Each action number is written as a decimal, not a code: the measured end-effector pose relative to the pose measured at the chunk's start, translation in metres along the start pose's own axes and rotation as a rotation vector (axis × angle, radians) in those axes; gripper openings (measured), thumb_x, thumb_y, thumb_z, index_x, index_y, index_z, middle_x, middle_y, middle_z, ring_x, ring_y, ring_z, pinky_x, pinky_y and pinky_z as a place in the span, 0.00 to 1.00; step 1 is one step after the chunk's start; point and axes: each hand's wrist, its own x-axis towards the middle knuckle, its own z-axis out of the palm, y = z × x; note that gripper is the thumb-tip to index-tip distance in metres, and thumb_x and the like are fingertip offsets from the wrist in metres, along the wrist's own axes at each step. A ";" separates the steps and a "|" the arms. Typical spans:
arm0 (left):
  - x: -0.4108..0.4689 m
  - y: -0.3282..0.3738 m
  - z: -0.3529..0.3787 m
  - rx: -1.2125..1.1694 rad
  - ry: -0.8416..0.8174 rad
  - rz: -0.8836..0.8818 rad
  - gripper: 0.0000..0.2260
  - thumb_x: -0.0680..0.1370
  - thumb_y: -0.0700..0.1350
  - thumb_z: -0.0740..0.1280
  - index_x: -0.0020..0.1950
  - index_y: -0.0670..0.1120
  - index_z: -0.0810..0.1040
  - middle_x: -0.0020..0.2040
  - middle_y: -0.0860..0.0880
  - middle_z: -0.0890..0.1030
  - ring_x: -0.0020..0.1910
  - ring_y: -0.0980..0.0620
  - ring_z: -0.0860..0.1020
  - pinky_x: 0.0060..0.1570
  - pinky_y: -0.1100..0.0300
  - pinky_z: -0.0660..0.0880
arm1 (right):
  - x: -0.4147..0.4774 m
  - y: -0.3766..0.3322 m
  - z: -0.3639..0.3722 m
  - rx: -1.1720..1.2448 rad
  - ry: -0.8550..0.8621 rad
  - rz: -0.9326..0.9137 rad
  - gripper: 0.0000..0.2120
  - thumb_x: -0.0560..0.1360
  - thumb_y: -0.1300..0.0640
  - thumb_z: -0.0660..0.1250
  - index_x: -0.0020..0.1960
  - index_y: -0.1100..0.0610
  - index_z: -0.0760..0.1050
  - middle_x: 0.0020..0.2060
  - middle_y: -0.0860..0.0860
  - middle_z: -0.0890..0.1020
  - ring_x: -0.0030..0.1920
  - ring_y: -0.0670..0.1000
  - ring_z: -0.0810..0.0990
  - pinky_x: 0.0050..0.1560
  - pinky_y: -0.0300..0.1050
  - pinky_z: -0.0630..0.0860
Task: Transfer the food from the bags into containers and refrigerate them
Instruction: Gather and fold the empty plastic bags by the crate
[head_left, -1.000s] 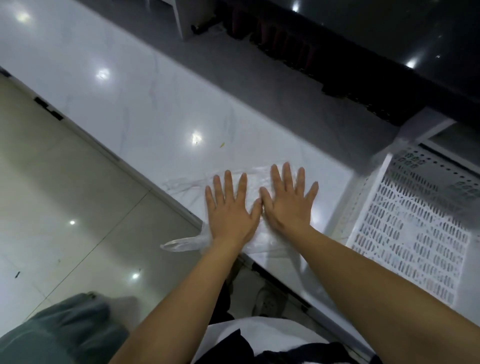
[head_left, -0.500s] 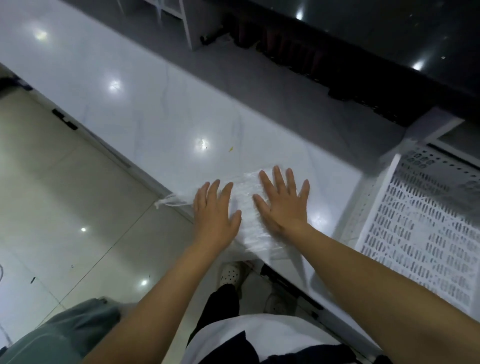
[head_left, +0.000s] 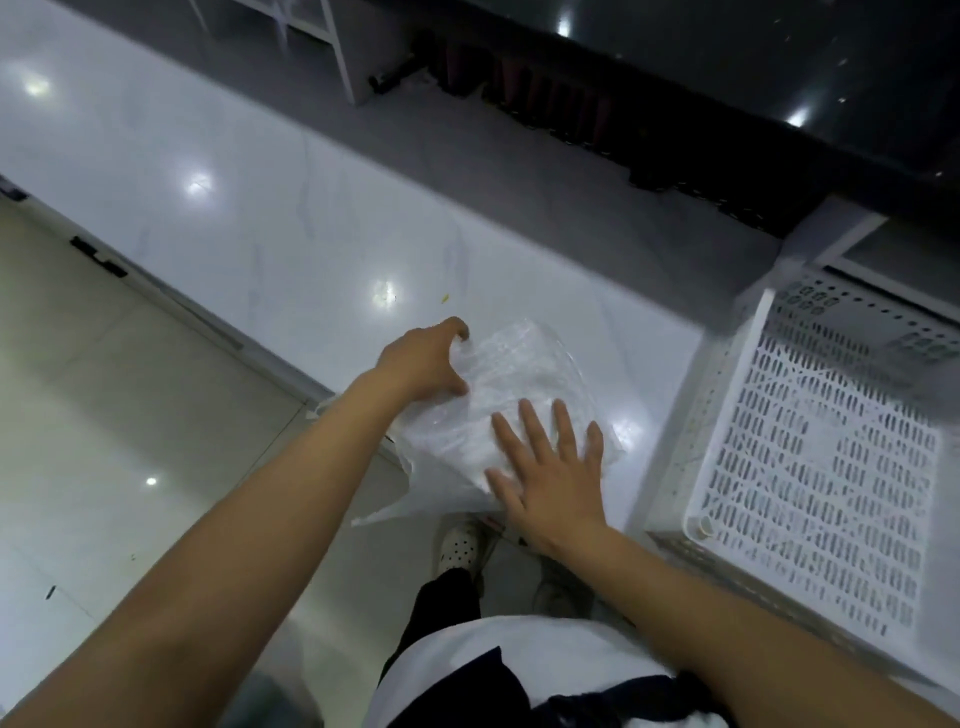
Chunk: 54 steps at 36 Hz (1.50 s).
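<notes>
A clear, empty plastic bag (head_left: 498, 395) lies flattened on the white marble counter (head_left: 260, 208) near its front edge, with one end hanging over the edge. My left hand (head_left: 423, 358) grips the bag's left side, fingers curled over the plastic. My right hand (head_left: 550, 467) lies flat on the bag's near right part, fingers straight and spread, pressing it down. No food or containers show in this view.
A white perforated plastic basket (head_left: 831, 447) sits on the counter just right of the bag. A dark panel and a grey strip run along the back. The tiled floor (head_left: 104, 415) and my shoes lie below the counter edge.
My left hand has gone from lying flat on the bag to curling round its left side. The bag has been folded over toward the right. My right hand stays flat on it.
</notes>
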 end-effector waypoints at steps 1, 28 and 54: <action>-0.001 0.002 -0.001 -0.001 -0.004 -0.004 0.30 0.69 0.49 0.77 0.68 0.55 0.69 0.56 0.49 0.79 0.51 0.47 0.77 0.43 0.55 0.72 | 0.005 0.006 0.000 0.006 0.012 -0.025 0.31 0.79 0.33 0.36 0.80 0.39 0.39 0.81 0.47 0.43 0.80 0.58 0.35 0.74 0.68 0.34; -0.107 0.055 0.100 -0.043 0.082 0.260 0.24 0.79 0.54 0.66 0.75 0.57 0.67 0.63 0.49 0.69 0.53 0.50 0.75 0.51 0.59 0.72 | 0.007 0.027 -0.031 1.534 0.475 0.350 0.31 0.76 0.56 0.52 0.79 0.50 0.60 0.77 0.44 0.64 0.75 0.41 0.63 0.77 0.47 0.59; -0.081 0.049 0.149 0.137 0.355 -0.031 0.28 0.84 0.60 0.43 0.82 0.51 0.47 0.83 0.50 0.46 0.81 0.48 0.42 0.77 0.46 0.36 | 0.043 0.038 0.002 0.017 0.140 0.191 0.29 0.82 0.39 0.34 0.81 0.44 0.37 0.80 0.46 0.38 0.79 0.51 0.33 0.76 0.61 0.33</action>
